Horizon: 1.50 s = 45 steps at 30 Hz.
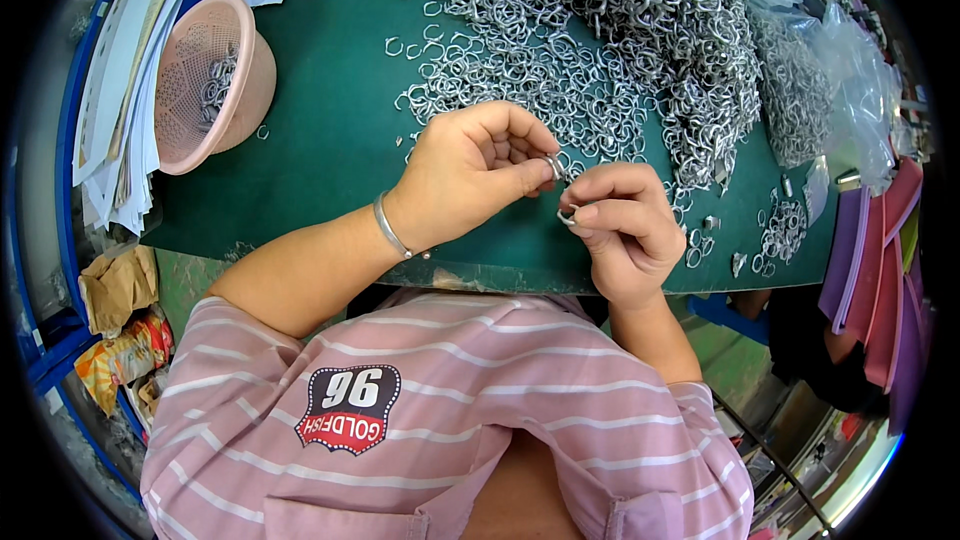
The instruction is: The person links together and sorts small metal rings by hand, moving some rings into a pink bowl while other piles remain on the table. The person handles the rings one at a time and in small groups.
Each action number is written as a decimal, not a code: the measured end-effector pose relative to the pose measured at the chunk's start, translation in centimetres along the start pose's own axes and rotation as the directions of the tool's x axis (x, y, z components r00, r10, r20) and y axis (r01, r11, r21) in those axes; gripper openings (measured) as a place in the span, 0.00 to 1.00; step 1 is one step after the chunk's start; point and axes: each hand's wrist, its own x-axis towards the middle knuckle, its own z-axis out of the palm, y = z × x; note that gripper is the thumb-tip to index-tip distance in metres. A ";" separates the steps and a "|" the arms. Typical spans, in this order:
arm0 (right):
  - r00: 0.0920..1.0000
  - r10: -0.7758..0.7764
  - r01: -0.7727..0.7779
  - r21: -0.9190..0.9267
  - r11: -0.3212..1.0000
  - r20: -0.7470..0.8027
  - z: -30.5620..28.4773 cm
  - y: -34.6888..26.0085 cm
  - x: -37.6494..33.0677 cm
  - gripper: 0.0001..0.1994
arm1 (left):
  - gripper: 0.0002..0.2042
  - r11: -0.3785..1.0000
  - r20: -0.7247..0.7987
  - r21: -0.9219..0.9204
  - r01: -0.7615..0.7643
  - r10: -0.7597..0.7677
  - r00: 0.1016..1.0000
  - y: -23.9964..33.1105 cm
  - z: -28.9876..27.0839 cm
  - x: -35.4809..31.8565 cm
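Note:
Close together over the table's near edge, both my hands are closed in pinches. Between thumb and fingertips, my left hand (472, 165) grips small silver metal rings (556, 169); how many is hard to make out. My right hand (632, 225), just beside it, pinches a single open metal ring (567, 216) that points toward the left. A silver bangle (388, 226) circles my left wrist. Just beyond my fingers lies a spread of loose metal rings (530, 80), which rises into a large heap (650, 0) at the back.
A pink perforated basket (262, 75) with some rings inside tilts at the left, beside stacked papers (125, 70). Clear plastic bags (855, 80), one full of rings (790, 90), stand at the right. A small ring pile (783, 230) lies near the right edge of the green table (320, 130).

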 end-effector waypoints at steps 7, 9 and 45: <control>0.925 0.218 -0.224 0.016 0.974 -0.310 0.4 0.4 -0.3 0.07 | 0.11 0.947 -0.041 0.237 -0.217 0.232 0.972 -0.1 0.6 -0.5; 0.965 0.123 -0.142 -0.068 0.988 -0.234 0.3 0.4 -0.3 0.07 | 0.12 0.915 -0.019 0.299 -0.270 0.289 0.957 -0.2 0.5 -0.6; 0.985 0.146 -0.055 -0.632 0.773 0.093 -1.3 0.2 0.4 0.10 | 0.06 0.991 -0.168 -0.125 -0.039 0.018 0.986 1.1 0.1 0.2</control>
